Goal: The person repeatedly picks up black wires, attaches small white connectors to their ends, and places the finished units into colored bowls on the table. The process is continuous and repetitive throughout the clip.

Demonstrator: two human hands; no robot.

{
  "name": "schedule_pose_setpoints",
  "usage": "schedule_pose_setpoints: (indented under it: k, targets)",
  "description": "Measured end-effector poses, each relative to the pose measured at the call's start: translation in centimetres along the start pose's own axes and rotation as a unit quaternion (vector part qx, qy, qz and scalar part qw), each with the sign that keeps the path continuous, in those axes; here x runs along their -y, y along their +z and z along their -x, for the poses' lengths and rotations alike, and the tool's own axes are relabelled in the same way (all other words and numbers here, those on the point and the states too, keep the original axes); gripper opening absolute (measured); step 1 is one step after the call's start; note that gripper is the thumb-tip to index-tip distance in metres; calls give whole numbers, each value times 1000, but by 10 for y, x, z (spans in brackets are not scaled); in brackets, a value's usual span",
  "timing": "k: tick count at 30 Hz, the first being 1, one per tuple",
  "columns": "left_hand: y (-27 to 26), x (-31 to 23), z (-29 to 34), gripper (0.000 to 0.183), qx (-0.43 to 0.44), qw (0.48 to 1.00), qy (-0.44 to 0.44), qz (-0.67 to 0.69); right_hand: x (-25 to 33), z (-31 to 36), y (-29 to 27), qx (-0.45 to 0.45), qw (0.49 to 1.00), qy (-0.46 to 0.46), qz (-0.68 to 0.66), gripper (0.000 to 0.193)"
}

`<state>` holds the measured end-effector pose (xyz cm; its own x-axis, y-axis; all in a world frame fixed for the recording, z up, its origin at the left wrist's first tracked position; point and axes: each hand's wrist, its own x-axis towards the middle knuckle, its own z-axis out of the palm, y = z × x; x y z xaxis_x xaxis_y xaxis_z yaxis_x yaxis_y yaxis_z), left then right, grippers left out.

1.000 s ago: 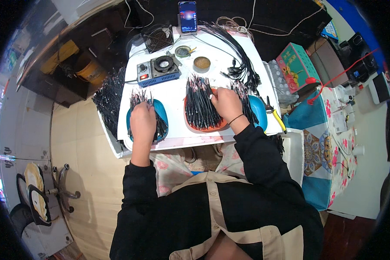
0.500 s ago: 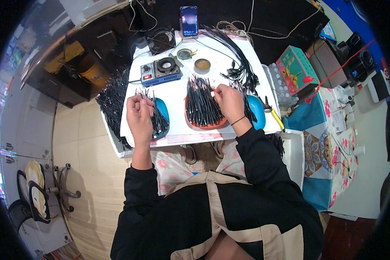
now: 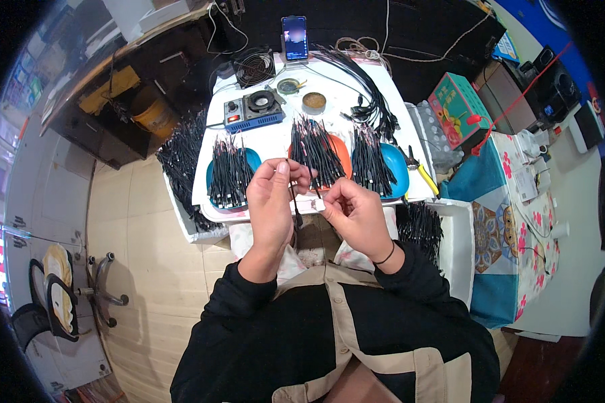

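Observation:
Just off the table's front edge, my left hand (image 3: 272, 201) is closed in a pinch on a short black cable (image 3: 294, 205), whose lower end hangs below the fingers. Close beside it, my right hand (image 3: 357, 213) is also pinched; a short dark lead and a small pale bit show at its fingertips, too small to make out. Beyond my hands stands an orange tray (image 3: 343, 153) heaped with short black cables (image 3: 316, 149). To its left is a blue tray (image 3: 253, 159) with more cables, and to its right another blue tray (image 3: 398, 171) holds a similar bundle.
A blue solder pot (image 3: 254, 111), a small fan (image 3: 254, 67), two round tins and a propped phone (image 3: 294, 39) stand farther back. Long black cables (image 3: 370, 94) lie at the back right. Yellow-handled pliers (image 3: 423, 178) rest at the right edge. White boxes of cables flank the table.
Both hands have drawn back toward me and closer together, the left moving right from the left tray, the right leaving the orange tray. A black cable now hangs from the left hand.

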<state>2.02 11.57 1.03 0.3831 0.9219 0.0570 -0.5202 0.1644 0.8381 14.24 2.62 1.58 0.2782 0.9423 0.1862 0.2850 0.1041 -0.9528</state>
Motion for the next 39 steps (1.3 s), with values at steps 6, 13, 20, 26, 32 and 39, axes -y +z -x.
schedule_pose_setpoints:
  k: [6, 13, 20, 26, 32, 39]
  targets:
    - [9, 1, 14, 18, 29, 1000, 0, 12, -6, 3, 9, 9, 999, -38, 35, 10]
    - [5, 1, 19, 15, 43, 999, -3, 12, -2, -1, 13, 46, 996, -49, 60, 12]
    - [10, 8, 28, 15, 38, 999, 7, 17, 8, -17, -7, 8, 994, -42, -99, 9]
    - [-37, 14, 17, 10, -88, 989, 110, -46, -54, 30, -28, -98, 988, 39, -114, 12]
    - [-69, 31, 53, 10, -113, 993, 3, -43, -137, 85, -22, -104, 990, 33, 85, 9]
    - [-53, 70, 82, 9, 15, 989, -112, -96, -169, 124, -2, -92, 990, 26, 100, 21]
